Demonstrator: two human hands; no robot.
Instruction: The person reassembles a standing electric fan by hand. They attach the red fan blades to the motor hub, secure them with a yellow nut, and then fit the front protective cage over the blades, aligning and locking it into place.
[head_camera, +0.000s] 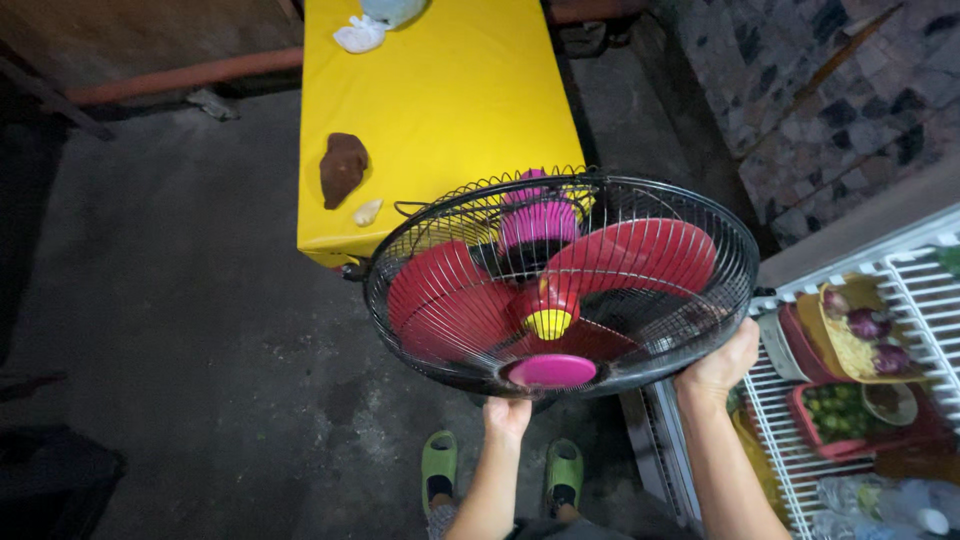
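Seen from above, bare grey concrete floor (180, 300) fills the left of the frame. Just left of centre, at the top, stands a narrow worktop covered in bright yellow cloth (440, 100), carrying a crumpled dark brown lump (342, 168), a small pale shell-like piece (367, 212) near its front edge and a bunched white rag (358, 36) at the far end.

At centre, a person holds a round electric fan head with red plastic blades inside a black wire cage (560, 285), its face tilted upward toward the wearer, its magenta motor housing (538, 222) pointing away over the worktop's near corner. The left hand (508, 416) grasps the cage rim from below at bottom centre, fingers curled up behind the wire; the right hand (718, 365) clasps the rim at lower right, fingers wrapped round the back. The two spread grips appear to balance the wide cage level in the air, above a pair of green sandals (500, 465).

At far right, a white wire rack (900, 300) holds trays of purple onions (868, 325) and green limes (838, 410), beneath a patterned stone wall (830, 90).
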